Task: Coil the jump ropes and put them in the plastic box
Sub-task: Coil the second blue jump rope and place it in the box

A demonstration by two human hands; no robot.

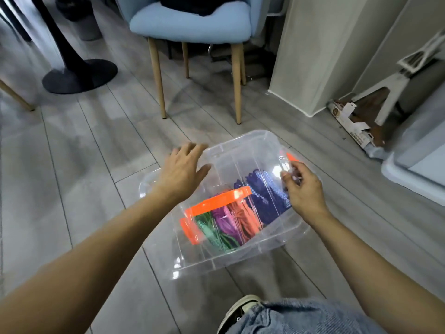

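The light, flexible clear plastic lid [240, 169] is pinched at its edge by the right hand [303, 189]; the left hand [183, 169] is spread open.

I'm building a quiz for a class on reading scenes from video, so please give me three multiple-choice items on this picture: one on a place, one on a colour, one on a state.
1. Where does the plastic box stand?
A. on the floor planks
B. on the blue chair
C. on a table

2. What colour are the box's clips?
A. orange
B. yellow
C. black

3. What is the right hand doing?
A. lying flat on the floor
B. pinching the clear lid at its right edge
C. holding a shoe

Answers:
1. A, the box sits on the grey floor in front of the blue chair.
2. A, an orange clip shows on the near left side.
3. B, the right hand's fingers close on the clear lid, while the left hand is spread at its left side, and the coiled jump ropes lie beneath.
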